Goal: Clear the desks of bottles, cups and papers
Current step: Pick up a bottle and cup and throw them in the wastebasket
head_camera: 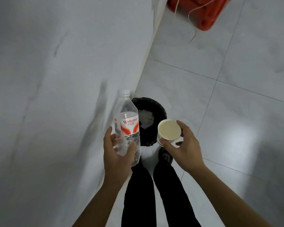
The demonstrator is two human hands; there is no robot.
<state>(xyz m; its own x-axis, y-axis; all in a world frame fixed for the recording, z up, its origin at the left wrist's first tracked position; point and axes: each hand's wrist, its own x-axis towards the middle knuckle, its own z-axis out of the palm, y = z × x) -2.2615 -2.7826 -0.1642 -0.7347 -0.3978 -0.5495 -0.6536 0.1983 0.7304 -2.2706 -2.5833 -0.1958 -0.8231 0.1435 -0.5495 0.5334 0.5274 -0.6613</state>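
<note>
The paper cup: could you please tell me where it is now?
In the head view the paper cup is just right of centre, held in the right hand, close to the black bin below.

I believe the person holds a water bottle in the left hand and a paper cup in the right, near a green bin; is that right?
Not quite: the bin is black, as the head view shows. The left hand does hold the water bottle and the right hand the paper cup.
</note>
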